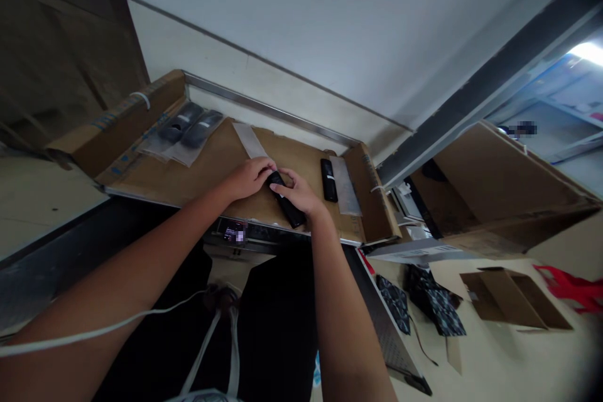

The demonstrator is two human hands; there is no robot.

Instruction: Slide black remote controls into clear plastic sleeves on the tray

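A long black object (293, 213) lies slanted on the cardboard-lined tray (211, 182), near its front edge. Around its upper part is my right hand (299, 191), thumb across the top. My left hand (249, 177) has its fingers pinched at the object's far end, where the near end of a flat translucent sleeve (249, 139) lies; what the fingertips grip is too small to tell. To the right sits another black object (328, 180) with a small white label, beside an empty-looking clear sleeve (346, 185). Bagged black items (195, 132) rest at the tray's left.
Cardboard walls (372, 195) edge the tray left and right. A large open carton (509, 188) stands to the right. On the floor are a patterned dark bag (436, 304), a smaller box (513, 298) and a red bag (575, 289). A white cord crosses my left forearm.
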